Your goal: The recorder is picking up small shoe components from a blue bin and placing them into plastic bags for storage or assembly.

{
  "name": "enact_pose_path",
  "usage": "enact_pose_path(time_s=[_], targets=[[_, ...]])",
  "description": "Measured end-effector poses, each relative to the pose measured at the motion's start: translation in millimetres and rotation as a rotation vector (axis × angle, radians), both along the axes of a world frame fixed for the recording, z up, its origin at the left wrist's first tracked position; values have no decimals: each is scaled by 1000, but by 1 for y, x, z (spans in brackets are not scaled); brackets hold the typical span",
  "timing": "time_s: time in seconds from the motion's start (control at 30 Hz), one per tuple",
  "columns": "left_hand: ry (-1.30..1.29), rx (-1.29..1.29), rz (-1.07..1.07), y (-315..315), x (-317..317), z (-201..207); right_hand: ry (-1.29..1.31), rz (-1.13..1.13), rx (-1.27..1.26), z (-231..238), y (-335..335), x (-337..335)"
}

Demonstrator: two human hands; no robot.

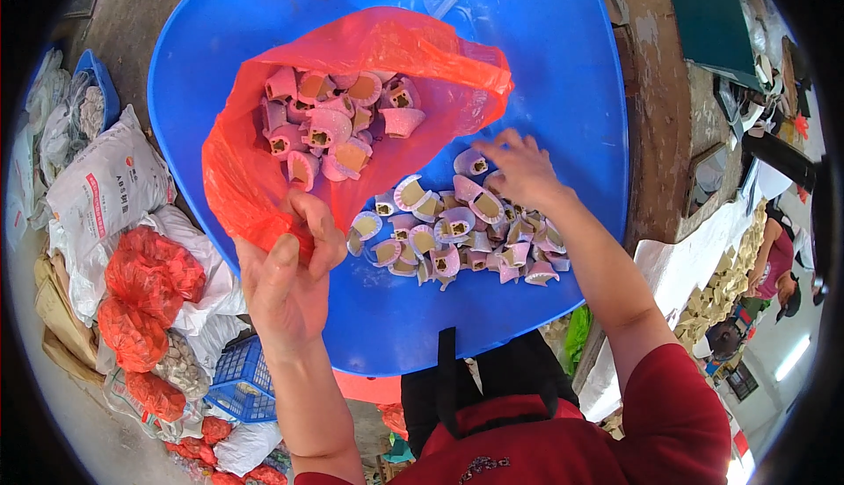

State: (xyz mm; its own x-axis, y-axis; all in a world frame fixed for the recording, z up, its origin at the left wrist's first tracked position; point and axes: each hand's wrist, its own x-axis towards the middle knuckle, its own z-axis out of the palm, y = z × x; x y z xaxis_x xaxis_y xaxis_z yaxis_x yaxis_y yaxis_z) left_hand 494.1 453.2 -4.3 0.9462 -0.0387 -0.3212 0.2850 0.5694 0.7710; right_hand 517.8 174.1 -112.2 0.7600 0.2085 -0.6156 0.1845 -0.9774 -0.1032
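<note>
My left hand (290, 261) pinches the near rim of a red plastic bag (396, 41) and holds its mouth wide. Inside the bag lies a heap of small hollow pink pieces (327, 126), speckled and rounded, with tan inner faces. More pieces, pale lilac-pink with toothed rims, form a loose pile (457, 230) on the floor of a large blue basin (536, 10). Over the pile's far right edge, my right hand (520, 168) reaches with its fingers apart, beside a single piece (470, 163). Whether its fingertips touch a piece is hard to see.
A wooden bench (659, 107) runs along the basin's right side. To the left on the floor are white sacks (110, 186), tied red bags (154, 274) and a blue crate (242, 379). Another person (774, 261) is far right, near heaped tan pieces (725, 261).
</note>
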Motion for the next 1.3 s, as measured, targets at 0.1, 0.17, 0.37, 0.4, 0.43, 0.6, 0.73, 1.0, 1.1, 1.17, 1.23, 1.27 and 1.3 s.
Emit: enact_pose_path(time_s=[0.1, 0.17, 0.37, 0.4, 0.43, 0.6, 0.73, 1.0, 1.1, 1.17, 1.23, 1.27, 1.3], targets=[[6, 8, -13, 2, -2, 0, 12, 129, -9, -19, -2, -18], [11, 17, -17, 2, -5, 0, 76, 51, 85, -29, -6, -14], [98, 23, 79, -4, -9, -4, 8, -238, 311, -50, -41, -13], [78, 45, 26, -1, -10, -5, 23, -279, 344, -38, -39, -9], [62, 72, -25, 1, -11, -5, 27, -278, 347, -25, -32, -6], [60, 64, -9, -3, -9, -5, 262, 93, 27, -14, -2, -2], [80, 68, 18, -6, -8, -3, 165, -110, 225, -42, -40, -4], [127, 95, 35, -13, -17, -6, 294, -889, 1179, 75, 16, 14], [129, 139, 12, -16, -18, -7, 474, -935, 1380, 81, 86, 20], [137, 163, 3, -16, -19, -7, 469, -999, 1348, 76, 118, 31], [107, 149, 11, -15, -19, -9, 532, -1075, 1393, 73, 125, 38], [102, 141, -1, -15, -18, -11, 516, -1082, 1392, 77, 117, 33], [84, 136, 1, -10, -18, -10, 326, -968, 1373, 85, 109, 23]])
